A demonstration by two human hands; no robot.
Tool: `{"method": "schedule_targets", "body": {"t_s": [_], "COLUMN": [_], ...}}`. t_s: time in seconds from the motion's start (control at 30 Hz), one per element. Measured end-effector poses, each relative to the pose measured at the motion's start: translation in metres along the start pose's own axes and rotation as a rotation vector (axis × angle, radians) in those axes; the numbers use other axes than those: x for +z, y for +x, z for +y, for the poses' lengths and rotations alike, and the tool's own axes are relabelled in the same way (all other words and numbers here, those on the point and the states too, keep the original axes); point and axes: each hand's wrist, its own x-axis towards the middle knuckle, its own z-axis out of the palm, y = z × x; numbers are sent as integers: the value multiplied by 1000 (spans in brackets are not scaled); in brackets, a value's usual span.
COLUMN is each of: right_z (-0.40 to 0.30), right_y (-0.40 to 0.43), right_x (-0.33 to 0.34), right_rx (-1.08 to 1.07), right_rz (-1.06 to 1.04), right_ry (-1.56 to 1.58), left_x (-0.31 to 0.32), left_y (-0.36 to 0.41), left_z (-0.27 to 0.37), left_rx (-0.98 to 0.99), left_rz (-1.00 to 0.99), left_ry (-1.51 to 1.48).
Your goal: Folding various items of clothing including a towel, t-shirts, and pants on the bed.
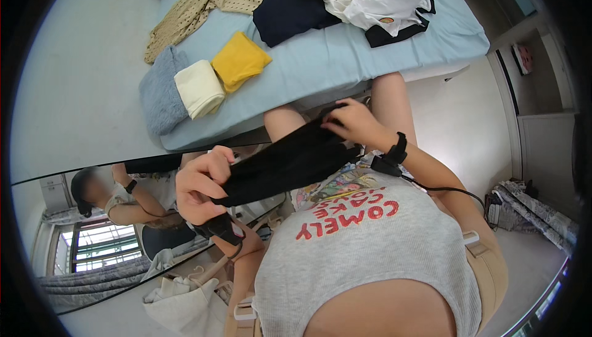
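Note:
A black fabric garment (291, 156) is stretched between my two hands above my lap. My left hand (203, 184) pinches its lower left end, thumb against fingers. At the opposite, upper right end, my right hand (354, 124) grips the cloth, with part of the fingers hidden. Beyond it, on a bed with a light blue sheet (314, 64), lie a folded yellow cloth (240, 62), a folded cream cloth (200, 89) and a folded fluffy grey-blue cloth (162, 92), side by side. Farther back are a dotted tan garment (199, 11), a navy garment (291, 13) and a crumpled white shirt (393, 4).
To my left, a tall mirror (157, 240) reflects a person and a barred window. Below it a white cloth bag (185, 300) rests near clothes hangers. Patterned fabric (536, 212) lies at the right, near a white cabinet (548, 152). Cables run from both wrist straps.

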Motion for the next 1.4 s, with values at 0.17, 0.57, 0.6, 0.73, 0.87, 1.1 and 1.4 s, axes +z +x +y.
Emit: {"method": "schedule_targets", "body": {"t_s": [0.17, 0.57, 0.6, 0.73, 0.87, 1.1, 1.4], "right_z": [-7, 3, -3, -22, -35, -7, -76], "right_y": [12, 64, 67, 79, 90, 107, 91], "right_x": [-75, -178, -187, -196, -205, -253, -324], "right_rx": [-78, 163, 115, -38, -188, -117, -142], "right_rz": [62, 879, 958, 1086, 1115, 1177, 908], "right_ry": [-308, -134, 19, 225, 280, 419, -234], "left_x": [-21, 5, -4, -18, -32, -60, -99], "left_y": [-18, 63, 60, 64, 80, 100, 59], "left_z": [21, 12, 6, -13, -40, -53, 50], "left_rx": [-43, -243, -284, -318, 31, 340, 240], "left_rz": [220, 622, 527, 692, 1015, 1345, 1218], "left_ry": [192, 1408, 1488, 1372, 1496, 766, 923]}}
